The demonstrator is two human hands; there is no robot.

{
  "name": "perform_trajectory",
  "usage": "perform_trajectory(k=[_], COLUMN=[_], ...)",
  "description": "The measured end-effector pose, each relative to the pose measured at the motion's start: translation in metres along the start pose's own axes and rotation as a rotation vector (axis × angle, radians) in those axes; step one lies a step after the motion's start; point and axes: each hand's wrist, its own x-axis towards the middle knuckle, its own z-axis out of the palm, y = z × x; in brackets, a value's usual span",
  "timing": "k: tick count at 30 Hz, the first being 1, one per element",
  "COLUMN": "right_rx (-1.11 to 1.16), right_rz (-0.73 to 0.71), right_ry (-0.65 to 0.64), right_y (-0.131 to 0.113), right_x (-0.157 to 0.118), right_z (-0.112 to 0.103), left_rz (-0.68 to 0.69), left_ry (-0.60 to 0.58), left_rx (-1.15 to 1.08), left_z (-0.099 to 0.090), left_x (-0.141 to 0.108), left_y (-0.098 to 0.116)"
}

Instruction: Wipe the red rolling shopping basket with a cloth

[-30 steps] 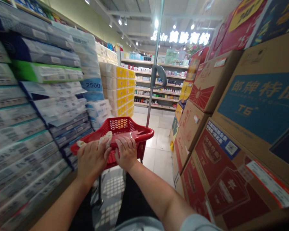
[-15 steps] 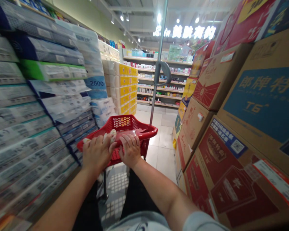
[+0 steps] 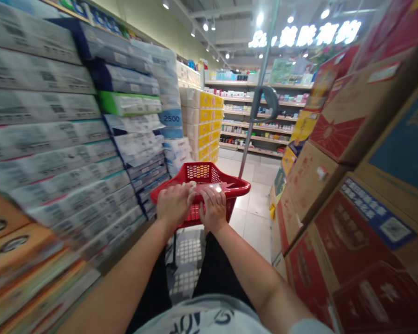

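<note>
Ahead of me is a red plastic shopping cart (image 3: 239,185) with a perforated basket wall and a rounded rim. My left hand (image 3: 173,203) is closed over the left part of its handle bar, knuckles up. Close beside it, my right hand (image 3: 213,208) wraps the bar nearer the middle. Something small and pale (image 3: 192,185) shows at the left fingers; its kind cannot be made out. A clear red-tinted sheet (image 3: 214,187) lies just beyond the right fingers. From the cart's right side rises a metal pole (image 3: 245,155) with a grey loop grip (image 3: 270,104).
Stacked packs of paper goods (image 3: 62,134) wall the left side, with orange boxes (image 3: 10,232) low in front. Cartons (image 3: 355,222) are piled along the right. A tiled aisle floor (image 3: 254,204) runs between them towards stocked shelves (image 3: 261,120).
My view has swung left, so the cart and both hands appear further right. Orange boxes have come into view at lower left. Both hands keep their hold on the bar.
</note>
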Motion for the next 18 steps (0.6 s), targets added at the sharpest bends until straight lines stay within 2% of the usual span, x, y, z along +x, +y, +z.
perform_trajectory(k=[2,4,8,10,12,16,18], right_rx=[0.010,0.009,-0.014,-0.024,-0.031,-0.040,-0.044], right_rz=[0.007,-0.010,-0.042,-0.050,-0.055,-0.051,-0.050], right_ry=[0.005,0.025,0.057,0.067,0.066,0.054,0.054], right_y=[-0.001,0.000,0.003,0.002,0.001,-0.002,-0.002], right_x=[-0.001,-0.002,-0.004,-0.005,-0.006,-0.004,-0.003], right_z=[-0.003,-0.003,0.001,0.002,0.001,-0.002,-0.003], left_rz=[-0.022,-0.007,0.061,0.073,0.026,-0.085,-0.062], left_ry=[-0.065,-0.078,0.046,0.057,0.015,-0.148,-0.131], left_rx=[-0.026,-0.035,0.016,0.032,0.030,-0.029,-0.038], left_z=[-0.008,-0.009,0.002,0.005,0.002,-0.010,-0.010], left_x=[0.005,0.002,-0.022,-0.025,-0.017,0.006,0.003], left_y=[0.002,0.003,0.002,0.002,0.002,0.002,0.002])
